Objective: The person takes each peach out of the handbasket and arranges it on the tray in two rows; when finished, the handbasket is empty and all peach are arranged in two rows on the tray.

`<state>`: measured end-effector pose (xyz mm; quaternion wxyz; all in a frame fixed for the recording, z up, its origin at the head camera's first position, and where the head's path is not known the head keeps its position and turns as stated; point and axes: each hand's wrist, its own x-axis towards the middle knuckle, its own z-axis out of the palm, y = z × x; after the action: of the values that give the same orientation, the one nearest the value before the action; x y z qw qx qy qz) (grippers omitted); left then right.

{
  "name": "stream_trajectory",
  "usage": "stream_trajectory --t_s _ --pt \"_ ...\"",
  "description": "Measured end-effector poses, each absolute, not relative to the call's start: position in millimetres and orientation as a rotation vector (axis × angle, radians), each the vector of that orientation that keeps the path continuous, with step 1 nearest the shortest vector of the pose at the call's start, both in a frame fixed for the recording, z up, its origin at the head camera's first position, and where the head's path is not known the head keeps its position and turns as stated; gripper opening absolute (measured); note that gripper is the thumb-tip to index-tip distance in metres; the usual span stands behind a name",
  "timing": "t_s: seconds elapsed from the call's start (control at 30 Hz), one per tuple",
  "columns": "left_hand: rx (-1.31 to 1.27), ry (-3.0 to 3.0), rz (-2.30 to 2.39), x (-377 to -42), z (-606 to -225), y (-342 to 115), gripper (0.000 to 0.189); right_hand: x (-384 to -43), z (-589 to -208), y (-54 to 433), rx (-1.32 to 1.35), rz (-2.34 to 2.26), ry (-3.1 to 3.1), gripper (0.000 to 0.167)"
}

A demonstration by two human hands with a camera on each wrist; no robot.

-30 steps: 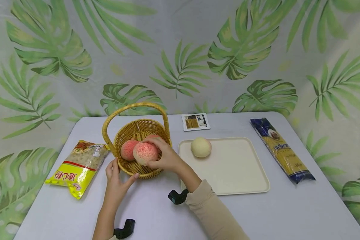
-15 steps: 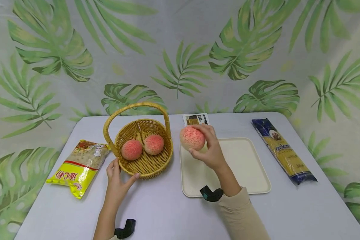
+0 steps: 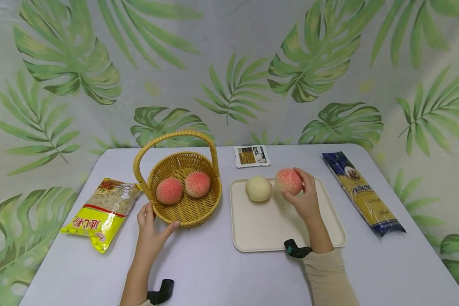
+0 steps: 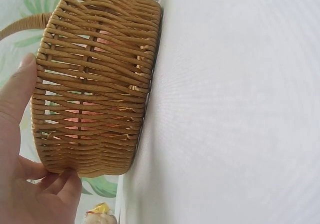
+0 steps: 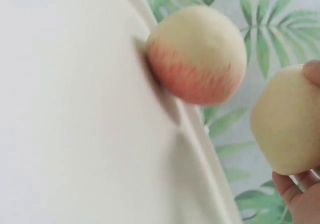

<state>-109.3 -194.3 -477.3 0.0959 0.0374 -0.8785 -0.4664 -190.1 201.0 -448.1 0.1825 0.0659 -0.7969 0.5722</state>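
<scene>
My right hand [image 3: 307, 200] holds a peach [image 3: 288, 182] between thumb and fingers, over the far part of a cream tray [image 3: 267, 229]. In the right wrist view this peach [image 5: 286, 121] shows its pale side, above the tray surface. A second peach [image 3: 258, 189], pale side up, rests on the tray to its left. Two pink peaches [image 3: 169, 191] lie inside a wicker basket [image 3: 191, 216] with a tall handle. My left hand [image 3: 151, 233] grips the basket's near left side, thumb at the rim [image 4: 37, 78] and fingers curled against the wall in the left wrist view.
Left of the basket lies a yellow food bag [image 3: 103, 212]. A small white packet [image 3: 252, 156] sits behind the tray. On the right is a long blue-and-yellow pasta pack [image 3: 361, 191]. A leaf-patterned cloth [image 3: 233, 85] hangs behind the table.
My right hand has lifted a peach out of the basket and carried it rightward over the tray, past the peach there. The left hand has stayed at the basket.
</scene>
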Motion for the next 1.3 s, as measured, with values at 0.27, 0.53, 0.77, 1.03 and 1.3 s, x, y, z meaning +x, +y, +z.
stream_trajectory --t_s 0.27,0.53,0.77,1.03,1.3 --pt "0.129 -2.617 -1.385 -108.9 -476.2 -193.4 0.099 -205.5 -485.4 218.8 -0.074 1.549 -2.448 0.072" --pt "0.136 -2.623 -1.380 -109.1 -476.8 -193.5 0.099 -203.1 -490.2 225.2 -0.123 1.698 -2.434 0.069" --pt "0.130 -2.616 -1.392 -109.2 -477.3 -193.9 0.099 -198.1 -480.5 227.4 -0.083 1.770 -2.431 0.074" --pt "0.122 -2.607 -1.403 -109.5 -477.7 -194.1 0.098 -187.5 -445.6 208.6 0.077 1.749 -2.221 0.070" --pt "0.126 -2.610 -1.404 -110.0 -477.9 -194.6 0.098 -176.6 -393.2 163.1 0.448 1.748 -1.996 0.065"
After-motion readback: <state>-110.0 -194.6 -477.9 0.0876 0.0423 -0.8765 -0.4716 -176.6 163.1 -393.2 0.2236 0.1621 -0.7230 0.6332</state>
